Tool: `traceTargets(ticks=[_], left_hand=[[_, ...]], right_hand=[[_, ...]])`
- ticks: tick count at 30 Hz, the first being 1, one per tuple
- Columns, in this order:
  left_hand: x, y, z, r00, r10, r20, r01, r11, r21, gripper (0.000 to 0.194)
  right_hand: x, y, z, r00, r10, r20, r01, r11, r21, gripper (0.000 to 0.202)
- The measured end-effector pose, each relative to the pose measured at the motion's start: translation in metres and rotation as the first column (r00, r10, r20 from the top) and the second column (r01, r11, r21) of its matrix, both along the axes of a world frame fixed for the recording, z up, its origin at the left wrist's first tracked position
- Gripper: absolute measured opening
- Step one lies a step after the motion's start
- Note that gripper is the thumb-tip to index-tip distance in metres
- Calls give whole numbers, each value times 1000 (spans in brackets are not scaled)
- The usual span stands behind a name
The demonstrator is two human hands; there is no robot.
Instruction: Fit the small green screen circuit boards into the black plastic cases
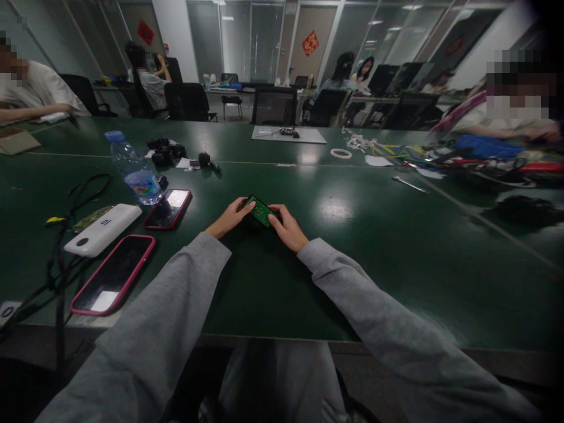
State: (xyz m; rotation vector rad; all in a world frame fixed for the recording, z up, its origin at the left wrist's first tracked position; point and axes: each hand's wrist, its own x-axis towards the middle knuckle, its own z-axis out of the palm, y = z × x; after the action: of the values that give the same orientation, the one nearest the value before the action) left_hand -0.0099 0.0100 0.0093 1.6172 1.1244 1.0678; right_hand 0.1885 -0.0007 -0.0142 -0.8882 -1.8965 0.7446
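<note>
Between my hands a small green circuit board [259, 212] is held tilted just above the dark green table [282, 288]. My left hand [232, 216] grips its left end, with the thumb lying on the upper face. Its right end is pinched by my right hand [287, 226], thumb again on top. The fingers beneath the board are mostly hidden. Small light marks show on the board's face, too small to make out.
Left of my arm lie a pink-cased phone [113, 275], a white power bank [104, 230], a second phone [168, 209] and black cables [59, 264]. A water bottle [134, 170] stands tilted in view behind them. A wrench [409, 184] and tangled wires [396, 151] lie right. Several people sit around.
</note>
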Motion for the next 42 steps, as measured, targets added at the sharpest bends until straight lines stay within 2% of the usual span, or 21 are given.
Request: traceTargets(ticks=[7,18,28,42], left_hand=[[-1,5,-6,999,-10,-31,11,999,50,43],[-2,5,-11,997,-23,-67,26,999,38,64],[-4,1,-7,989,-44,-138,49,998,29,65],[-7,7,-11,990,-71,-123,72,997,1,64]], right_hand=[[0,-1,1,1000,-20,7,19,999,45,29],[1,1,-3,998,-24,-64,21,999,-40,32],[2,4,-5,994,-57,-98,51,997,-66,33],[2,8,-10,991,-60,-120,45,991,-126,35]])
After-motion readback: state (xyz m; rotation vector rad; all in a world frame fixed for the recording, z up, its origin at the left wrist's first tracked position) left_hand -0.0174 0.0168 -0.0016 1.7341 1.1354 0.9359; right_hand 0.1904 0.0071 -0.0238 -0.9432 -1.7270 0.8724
